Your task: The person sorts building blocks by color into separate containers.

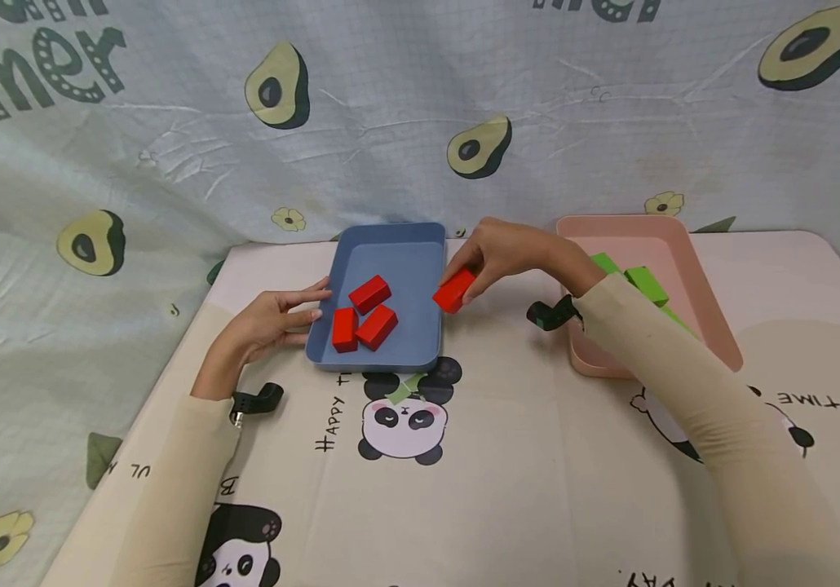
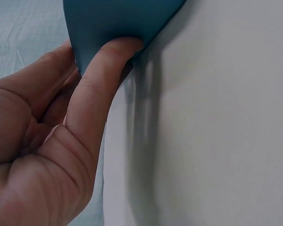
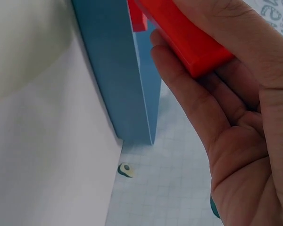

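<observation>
A red block (image 1: 453, 291) is pinched between the thumb and fingers of my right hand (image 1: 504, 251), just outside the right wall of a blue tray (image 1: 408, 253). The right wrist view shows this block (image 3: 193, 44) lying along the fingers, with the tray wall (image 3: 115, 70) beside it. Three more red blocks (image 1: 370, 294) lie inside the tray, grouped toward its front left. My left hand (image 1: 267, 322) holds the tray's left side. In the left wrist view, one digit presses the outer wall (image 2: 101, 26) and other fingers pass behind its edge, their tips hidden.
A pink tray (image 1: 706, 302) with several green blocks (image 1: 647, 284) stands at the right, partly covered by the right forearm. A tablecloth with panda prints (image 1: 401, 424) covers the table. Behind it hangs a cloth with avocado prints (image 1: 480, 148).
</observation>
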`<action>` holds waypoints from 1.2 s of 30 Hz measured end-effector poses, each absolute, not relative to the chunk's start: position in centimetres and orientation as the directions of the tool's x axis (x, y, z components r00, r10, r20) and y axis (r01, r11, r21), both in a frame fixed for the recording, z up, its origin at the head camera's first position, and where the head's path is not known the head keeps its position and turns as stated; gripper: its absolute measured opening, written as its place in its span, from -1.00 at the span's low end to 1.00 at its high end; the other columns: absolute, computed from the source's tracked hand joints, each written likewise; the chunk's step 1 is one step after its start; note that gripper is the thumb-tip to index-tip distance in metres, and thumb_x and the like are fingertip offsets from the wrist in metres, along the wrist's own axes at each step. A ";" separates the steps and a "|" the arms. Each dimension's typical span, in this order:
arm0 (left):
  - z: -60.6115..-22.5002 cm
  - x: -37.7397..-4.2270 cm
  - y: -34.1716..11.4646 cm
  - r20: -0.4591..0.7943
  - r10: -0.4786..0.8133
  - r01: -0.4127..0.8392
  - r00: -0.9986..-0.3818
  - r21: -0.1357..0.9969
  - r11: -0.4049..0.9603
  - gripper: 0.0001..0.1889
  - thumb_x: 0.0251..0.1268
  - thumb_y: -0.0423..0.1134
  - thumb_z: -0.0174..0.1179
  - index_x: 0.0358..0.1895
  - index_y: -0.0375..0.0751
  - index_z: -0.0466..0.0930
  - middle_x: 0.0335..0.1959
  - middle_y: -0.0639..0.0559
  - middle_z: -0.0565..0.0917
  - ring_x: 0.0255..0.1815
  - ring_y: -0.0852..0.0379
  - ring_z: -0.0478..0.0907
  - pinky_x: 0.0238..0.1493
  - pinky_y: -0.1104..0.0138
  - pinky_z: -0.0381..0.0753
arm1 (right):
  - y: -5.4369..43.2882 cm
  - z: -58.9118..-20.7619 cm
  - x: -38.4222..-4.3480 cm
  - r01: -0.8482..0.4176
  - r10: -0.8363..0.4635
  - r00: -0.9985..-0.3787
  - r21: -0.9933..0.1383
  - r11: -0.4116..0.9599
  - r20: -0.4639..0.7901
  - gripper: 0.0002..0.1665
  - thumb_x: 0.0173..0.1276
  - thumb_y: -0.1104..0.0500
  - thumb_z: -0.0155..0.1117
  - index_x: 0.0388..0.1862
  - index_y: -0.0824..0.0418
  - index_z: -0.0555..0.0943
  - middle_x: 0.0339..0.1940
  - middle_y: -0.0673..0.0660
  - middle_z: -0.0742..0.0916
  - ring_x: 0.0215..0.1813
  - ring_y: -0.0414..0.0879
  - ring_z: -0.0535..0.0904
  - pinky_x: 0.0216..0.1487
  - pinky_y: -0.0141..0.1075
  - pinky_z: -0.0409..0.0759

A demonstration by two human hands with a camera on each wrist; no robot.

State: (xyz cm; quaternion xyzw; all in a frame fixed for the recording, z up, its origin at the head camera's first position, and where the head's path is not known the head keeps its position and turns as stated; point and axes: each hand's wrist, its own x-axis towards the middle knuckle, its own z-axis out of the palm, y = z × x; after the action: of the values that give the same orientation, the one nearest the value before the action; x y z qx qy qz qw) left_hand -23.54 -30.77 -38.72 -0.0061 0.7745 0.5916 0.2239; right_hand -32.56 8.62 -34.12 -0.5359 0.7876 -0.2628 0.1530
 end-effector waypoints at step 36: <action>-38.8 -23.5 -30.6 -0.344 0.266 -0.263 -0.901 0.918 0.296 -0.44 0.50 -0.44 0.14 0.52 -0.22 0.32 0.66 0.13 0.07 0.58 -0.06 0.19 0.03 0.16 0.70 | 7.3 -34.9 -32.8 -0.785 -0.929 -0.346 -0.584 0.209 0.134 -0.52 0.12 0.16 0.65 0.05 0.18 0.79 -0.15 0.06 0.83 -0.28 -0.17 0.71 -0.19 -0.29 0.73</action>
State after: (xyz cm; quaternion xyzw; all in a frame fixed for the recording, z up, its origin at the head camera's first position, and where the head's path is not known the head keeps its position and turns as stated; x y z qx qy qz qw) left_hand -23.46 -30.65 -38.84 0.0012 0.7734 0.5934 0.2230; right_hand -32.79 7.29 -34.92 -0.5582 0.7674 -0.2902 0.1240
